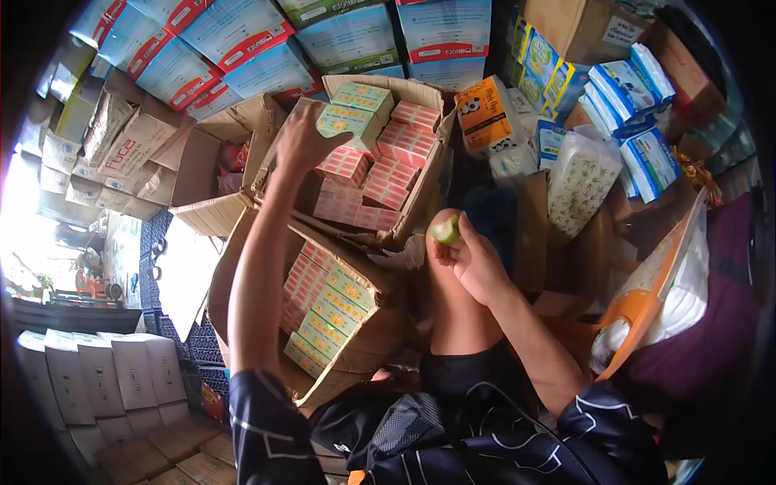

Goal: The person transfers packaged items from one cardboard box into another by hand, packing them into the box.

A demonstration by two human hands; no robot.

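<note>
My left hand (304, 139) is over the left side of an open cardboard box (436, 162), its thumb stretched apart from the fingers beside a pale green printed pack (346, 125). Whether it touches that pack is hard to tell. Red-and-white patterned packs (406, 143) fill the rest of this box. My right hand (475, 260) is closed around a bitten green fruit (444, 229), held above my bare knee (454, 311). Nearer to me, a second open cardboard box (356, 343) holds more green packs (331, 311) and red patterned packs (307, 279).
Blue-and-red cartons (234, 36) are stacked along the back. On the right are blue-and-white packages (634, 89), an orange panda-print pack (485, 113) and a leaf-print pack (582, 182). White boxes (97, 372) stand in rows at lower left, near brown cartons (182, 440).
</note>
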